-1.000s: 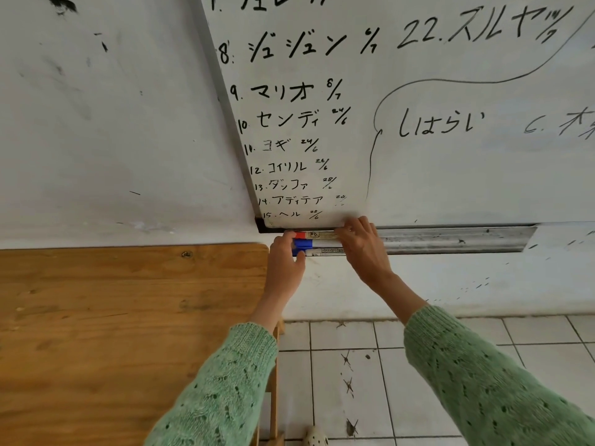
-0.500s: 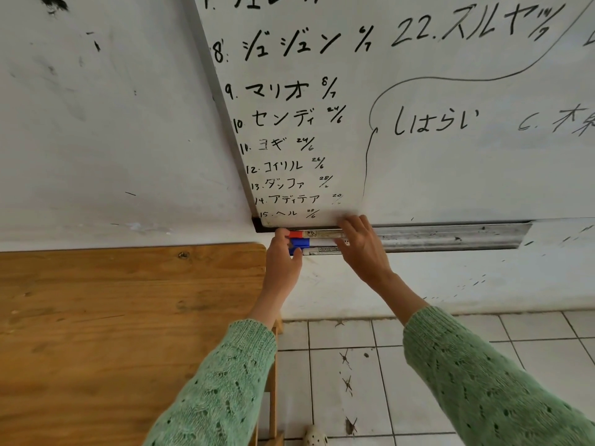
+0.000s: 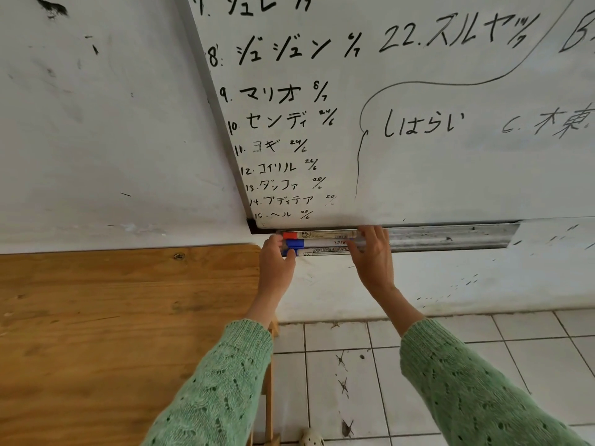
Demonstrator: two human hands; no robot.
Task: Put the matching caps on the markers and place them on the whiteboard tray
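Three capped markers lie side by side at the left end of the metal whiteboard tray (image 3: 450,240). The red-capped marker (image 3: 317,235) is nearest the board, a blue-capped marker (image 3: 318,243) lies beside it, and a third marker (image 3: 322,251) sits at the tray's front edge. My left hand (image 3: 276,263) grips the cap ends, thumb on the front marker's cap. My right hand (image 3: 373,252) covers and holds the markers' right ends.
The whiteboard (image 3: 418,123), covered in black writing, hangs above the tray. A wooden table (image 3: 112,333) stands at the left, its corner just under my left hand. White floor tiles (image 3: 418,381) lie below, with a scuffed white wall (image 3: 96,123) at the left.
Both hands stay on the markers in the tray. The third marker now shows more plainly at the front edge; otherwise the view has only shifted slightly.
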